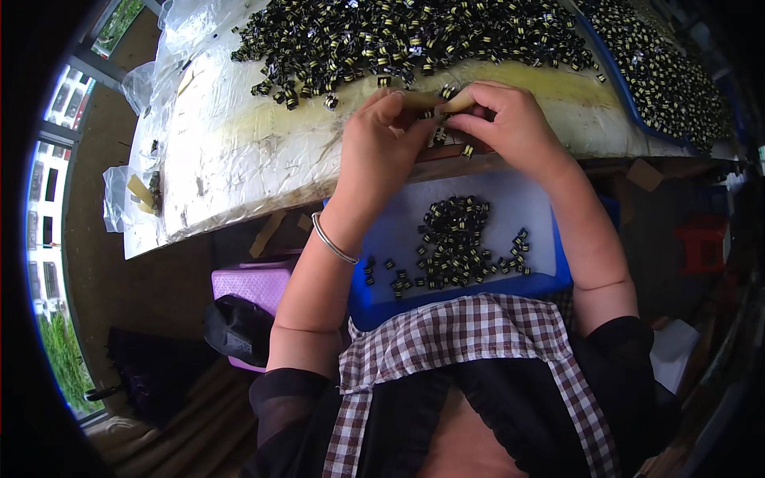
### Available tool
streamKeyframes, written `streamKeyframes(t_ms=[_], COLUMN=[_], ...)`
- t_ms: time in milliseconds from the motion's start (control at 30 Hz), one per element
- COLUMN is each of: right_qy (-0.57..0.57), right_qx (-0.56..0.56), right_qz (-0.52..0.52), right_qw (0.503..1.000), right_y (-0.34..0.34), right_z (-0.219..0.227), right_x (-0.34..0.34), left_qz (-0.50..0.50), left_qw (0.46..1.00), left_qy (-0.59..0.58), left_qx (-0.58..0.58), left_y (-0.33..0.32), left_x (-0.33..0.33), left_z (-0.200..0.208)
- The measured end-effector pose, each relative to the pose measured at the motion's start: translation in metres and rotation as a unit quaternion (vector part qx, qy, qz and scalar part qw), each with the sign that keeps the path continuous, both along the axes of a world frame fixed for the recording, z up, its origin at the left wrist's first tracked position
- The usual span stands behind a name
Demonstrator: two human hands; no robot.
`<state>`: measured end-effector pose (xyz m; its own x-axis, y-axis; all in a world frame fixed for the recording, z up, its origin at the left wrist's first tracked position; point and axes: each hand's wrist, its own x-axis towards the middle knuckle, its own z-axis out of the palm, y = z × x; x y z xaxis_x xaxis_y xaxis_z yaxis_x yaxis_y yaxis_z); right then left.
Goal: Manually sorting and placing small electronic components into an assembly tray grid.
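Over the table's near edge my two hands meet, fingertips almost touching. My left hand (381, 135) is closed in a pinch on a small black-and-yellow part (429, 114), which looks like a tiny wound coil. My right hand (510, 119) pinches at the same spot from the other side; its fingertips partly hide what is there. Tan covers sit on some fingertips. Just below the fingers, another small black-and-yellow part (468, 150) lies by the edge. Behind my hands spreads a large heap of such parts (398, 36) on the plastic-covered table (239, 159).
Below the table edge, a blue bin (374, 311) with a pale lining holds a smaller pile of the parts (458, 239). A blue-rimmed tray (617, 60) full of parts stands at the far right. A purple stool (255, 283) with a black item is at left, a red stool (701, 245) at right.
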<state>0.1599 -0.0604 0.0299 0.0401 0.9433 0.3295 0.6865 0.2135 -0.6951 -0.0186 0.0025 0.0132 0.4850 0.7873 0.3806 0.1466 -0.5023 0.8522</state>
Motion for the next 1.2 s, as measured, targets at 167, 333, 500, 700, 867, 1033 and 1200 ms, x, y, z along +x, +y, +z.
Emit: streamKeyframes(t_ms=[167,333,500,700,867,1033,1200], right_qy=[-0.009,-0.013,0.018,0.002,-0.013,0.025,0.033], right_qx=[-0.011,-0.008,0.033,0.025,0.026,0.064,0.064], right_qz=[0.016,0.006,0.002,0.028,0.027,-0.002,-0.005], right_qw=[1.000,1.000,0.999,0.999,0.999,0.998,0.997], right_y=[0.001,0.001,-0.004,0.000,-0.002,-0.007,-0.004], right_z=[-0.002,-0.004,-0.011,-0.005,-0.006,-0.015,-0.015], right_x=[0.005,0.001,-0.001,0.001,0.000,-0.007,-0.004], left_qz=[-0.009,0.013,0.015,0.026,0.023,0.037,0.047], left_qw=[1.000,0.991,0.993,0.992,0.995,0.991,0.991], left_qy=[-0.008,0.037,0.046,0.027,0.001,0.014,0.010], left_qx=[0.016,0.127,0.112,0.123,0.096,0.129,0.125], left_y=[0.000,0.000,-0.002,-0.002,-0.002,-0.002,-0.003], left_x=[0.001,-0.002,0.000,0.000,0.001,0.001,0.002], left_z=[-0.001,0.002,0.003,-0.005,-0.007,-0.009,-0.010])
